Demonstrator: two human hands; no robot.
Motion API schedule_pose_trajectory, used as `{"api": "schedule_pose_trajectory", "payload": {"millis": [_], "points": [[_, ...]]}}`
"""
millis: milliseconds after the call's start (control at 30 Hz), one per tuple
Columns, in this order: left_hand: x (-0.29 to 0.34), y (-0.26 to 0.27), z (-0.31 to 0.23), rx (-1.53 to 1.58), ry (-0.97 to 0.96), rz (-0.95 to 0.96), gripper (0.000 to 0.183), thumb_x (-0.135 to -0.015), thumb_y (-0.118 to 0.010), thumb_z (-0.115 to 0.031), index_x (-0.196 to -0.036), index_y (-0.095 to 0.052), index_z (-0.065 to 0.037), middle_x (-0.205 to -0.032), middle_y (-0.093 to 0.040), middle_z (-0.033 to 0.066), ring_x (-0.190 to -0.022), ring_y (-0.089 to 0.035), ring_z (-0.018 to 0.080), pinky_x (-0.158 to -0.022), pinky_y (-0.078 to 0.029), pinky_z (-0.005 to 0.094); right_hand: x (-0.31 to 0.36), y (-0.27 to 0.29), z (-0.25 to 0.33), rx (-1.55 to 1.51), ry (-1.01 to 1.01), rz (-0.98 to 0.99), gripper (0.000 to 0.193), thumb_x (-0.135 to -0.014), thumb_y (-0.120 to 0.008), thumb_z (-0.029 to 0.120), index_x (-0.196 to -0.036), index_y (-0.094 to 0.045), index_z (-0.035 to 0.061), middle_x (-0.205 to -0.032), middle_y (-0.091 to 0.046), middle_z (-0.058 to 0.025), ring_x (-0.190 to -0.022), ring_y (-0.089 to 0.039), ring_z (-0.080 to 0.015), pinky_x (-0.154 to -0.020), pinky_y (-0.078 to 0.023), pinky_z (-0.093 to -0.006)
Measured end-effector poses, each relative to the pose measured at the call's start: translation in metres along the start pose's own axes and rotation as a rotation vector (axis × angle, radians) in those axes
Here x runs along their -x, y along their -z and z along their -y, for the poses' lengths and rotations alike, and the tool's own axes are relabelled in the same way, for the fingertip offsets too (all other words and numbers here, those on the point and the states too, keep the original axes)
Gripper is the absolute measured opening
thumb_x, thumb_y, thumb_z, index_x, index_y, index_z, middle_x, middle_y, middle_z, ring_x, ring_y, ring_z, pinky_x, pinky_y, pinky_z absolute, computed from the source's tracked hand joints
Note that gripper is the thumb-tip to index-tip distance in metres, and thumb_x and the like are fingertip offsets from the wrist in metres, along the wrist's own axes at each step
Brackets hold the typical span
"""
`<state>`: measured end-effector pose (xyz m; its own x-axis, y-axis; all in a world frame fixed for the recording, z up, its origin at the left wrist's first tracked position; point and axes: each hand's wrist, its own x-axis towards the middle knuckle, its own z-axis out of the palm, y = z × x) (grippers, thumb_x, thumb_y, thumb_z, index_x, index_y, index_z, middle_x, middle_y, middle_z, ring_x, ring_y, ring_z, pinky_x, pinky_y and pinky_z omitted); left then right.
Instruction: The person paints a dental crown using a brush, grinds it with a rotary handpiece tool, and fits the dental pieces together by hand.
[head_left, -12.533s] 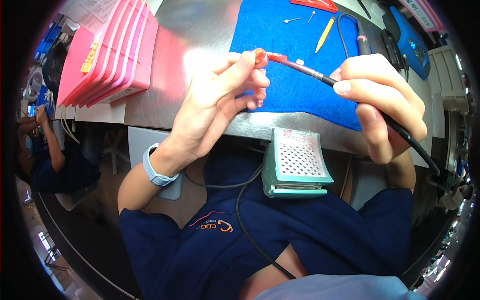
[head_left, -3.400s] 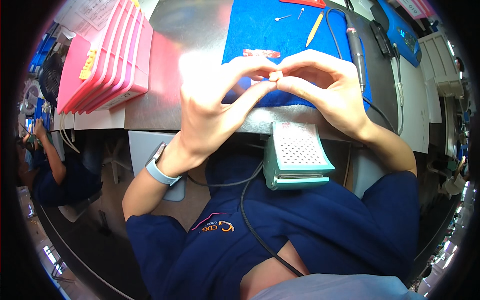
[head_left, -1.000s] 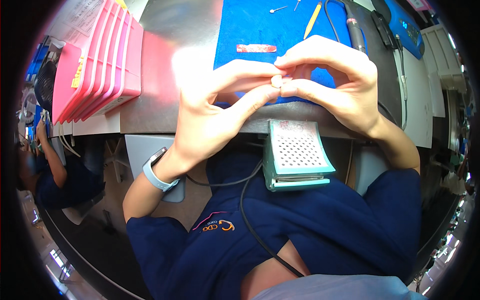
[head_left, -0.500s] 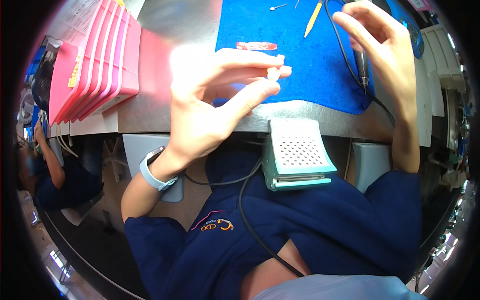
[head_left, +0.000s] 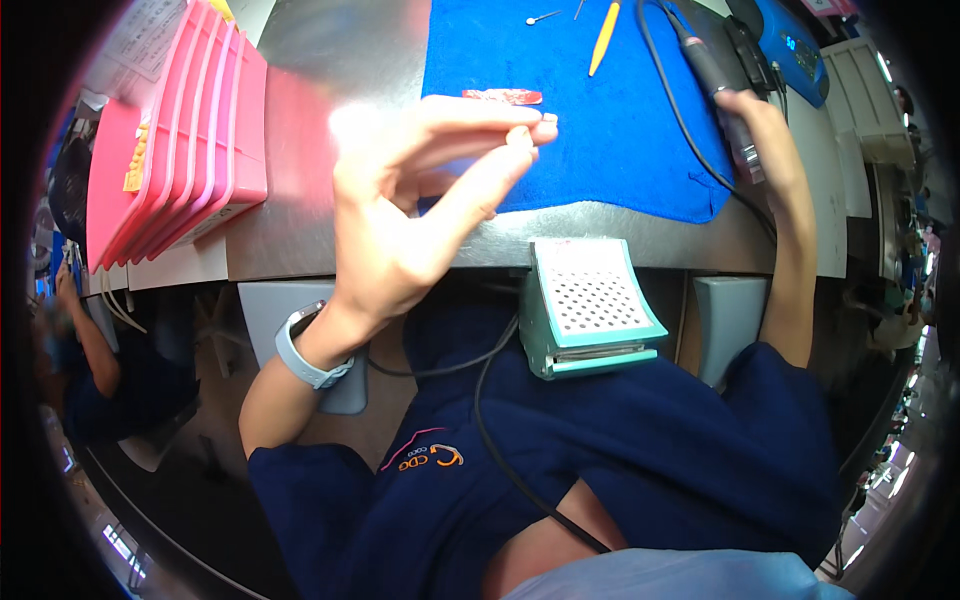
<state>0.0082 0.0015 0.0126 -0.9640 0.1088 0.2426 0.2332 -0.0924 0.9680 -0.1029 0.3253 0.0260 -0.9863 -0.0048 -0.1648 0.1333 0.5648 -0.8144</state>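
Observation:
My left hand (head_left: 400, 195) is raised over the near edge of the bench, thumb and fingers pinching a small ivory tooth-shaped piece (head_left: 520, 136). A watch with a pale blue strap (head_left: 318, 362) is on that wrist. To the right, my right hand (head_left: 768, 135) is closed around a dark rotary handpiece (head_left: 708, 68), whose cord trails along the blue towel. The lower end of the handpiece shows beneath the hand, but its fingers are partly hidden. A red and white strip (head_left: 502, 97) lies on the towel beyond my left hand.
A blue towel (head_left: 600, 140) covers part of the metal bench (head_left: 330, 60). On it lie a yellow pencil-like tool (head_left: 604, 40) and a small pin-like bit (head_left: 543, 18). Pink dividers (head_left: 190, 140) stand left, a blue control box (head_left: 790, 50) right. A perforated pale green box (head_left: 595, 310) juts out in front.
My right hand has come down from above the towel onto the handpiece, which now sits at a different angle. The left hand keeps its pinch, shifted slightly left in the picture.

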Motion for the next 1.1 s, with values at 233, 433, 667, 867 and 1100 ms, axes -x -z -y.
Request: {"api": "schedule_pose_trajectory", "payload": {"millis": [233,433,667,867,1100], "points": [[-0.004,0.004,0.003,0.039,-0.004,0.010,0.022,-0.090,-0.066,0.001,-0.112,-0.064,0.002,-0.113,-0.070,0.0174,-0.097,-0.071,0.0195,-0.066,-0.058,0.0239,0.020,0.020,0.003,-1.332,0.082,0.369,0.020,-0.101,-0.052,0.022,-0.093,-0.045,0.0049,-0.056,-0.024,0.0027,-0.042,-0.026,-0.0068,-0.037,-0.026,-0.0209],[0.005,-0.010,0.015,0.096,0.124,0.058,0.023,-0.092,-0.066,-0.001,-0.115,-0.059,-0.001,-0.116,-0.069,0.0171,-0.096,-0.072,0.0203,-0.063,-0.055,0.0214,0.052,-0.062,0.049,-1.395,0.164,0.701,0.026,-0.095,-0.062,0.032,-0.106,-0.052,0.0108,-0.086,-0.045,-0.0036,-0.076,-0.046,-0.0118,-0.065,-0.039,-0.0248],[-0.003,-0.015,0.017,0.102,0.132,0.012,0.024,-0.094,-0.065,-0.004,-0.117,-0.058,-0.001,-0.113,-0.070,0.0143,-0.098,-0.070,0.0184,-0.063,-0.055,0.0211,0.051,-0.088,0.024,-1.152,0.100,0.652,0.057,-0.098,-0.046,0.035,-0.139,-0.045,-0.0051,-0.098,-0.060,-0.0138,-0.093,-0.059,-0.0260,-0.081,-0.047,-0.0346],[0.000,-0.015,0.019,0.005,0.149,0.004,0.021,-0.093,-0.066,-0.003,-0.114,-0.060,0.000,-0.112,-0.070,0.0124,-0.097,-0.069,0.0151,-0.066,-0.055,0.0205,0.049,-0.100,0.007,-0.953,0.398,0.709,0.040,-0.099,-0.045,0.029,-0.118,-0.055,-0.0048,-0.100,-0.065,-0.0217,-0.106,-0.063,-0.0328,-0.093,-0.048,-0.0412],[0.001,-0.019,0.015,-0.124,0.151,-0.006,0.022,-0.091,-0.065,0.006,-0.112,-0.059,0.005,-0.108,-0.070,0.0155,-0.092,-0.069,0.0152,-0.067,-0.056,0.0229,0.057,-0.097,0.013,-0.726,0.441,0.535,0.031,-0.097,-0.046,0.017,-0.114,-0.058,-0.0061,-0.107,-0.064,-0.0224,-0.102,-0.064,-0.0272,-0.091,-0.049,-0.0370]]}}
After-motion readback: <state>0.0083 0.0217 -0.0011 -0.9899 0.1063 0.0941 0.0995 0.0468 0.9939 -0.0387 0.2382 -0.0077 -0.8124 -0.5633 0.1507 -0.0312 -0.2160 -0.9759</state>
